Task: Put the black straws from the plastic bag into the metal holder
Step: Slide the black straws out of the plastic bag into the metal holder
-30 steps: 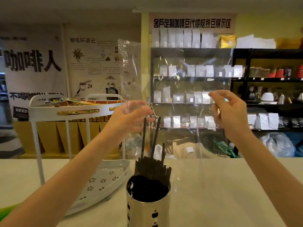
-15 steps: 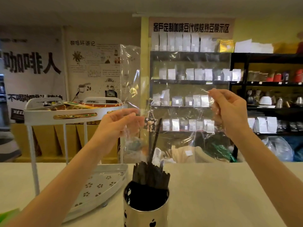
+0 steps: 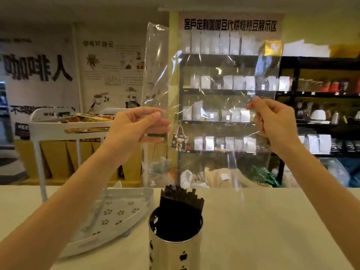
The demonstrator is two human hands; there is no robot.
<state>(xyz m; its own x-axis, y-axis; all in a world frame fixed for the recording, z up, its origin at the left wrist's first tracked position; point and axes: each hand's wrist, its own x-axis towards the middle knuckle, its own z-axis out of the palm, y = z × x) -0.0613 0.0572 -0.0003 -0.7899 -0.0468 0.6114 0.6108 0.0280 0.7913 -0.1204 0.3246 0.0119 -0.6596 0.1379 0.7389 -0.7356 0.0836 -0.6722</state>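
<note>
Reference landmark: the metal holder (image 3: 176,244), a shiny upright cylinder with dark cut-out shapes, standing on the pale counter (image 3: 263,227) at the lower centre of the view.

1. Black straws (image 3: 180,201). The bundle stands inside the holder, leaning slightly, with the upper ends projecting above the rim at uneven heights. One thin straw (image 3: 178,168) rises higher than the rest, directly above the holder. Whether it is clear of the bag cannot be told.

2. Plastic bag (image 3: 210,106). The transparent bag hangs above the holder, stretched wide between your two hands. Its upper part extends well above both hands; its lower edge reaches down toward the straw tips. The film is creased and reflective. No straws are plainly visible in its upper part.

3. Left hand (image 3: 138,127). It is raised above and to the left of the holder. The thumb and curled fingers pinch the left edge of the bag.

4. Right hand (image 3: 274,119). It is raised above and to the right of the holder, at about the same height as the left. Its fingertips pinch the right edge of the bag, with the remaining fingers curled.

5. Surroundings. A white corner rack (image 3: 109,217) with a perforated lower tray stands just left of the holder. Behind the holder, beyond the counter, dark shelves (image 3: 224,92) carry rows of white pouches.
</note>
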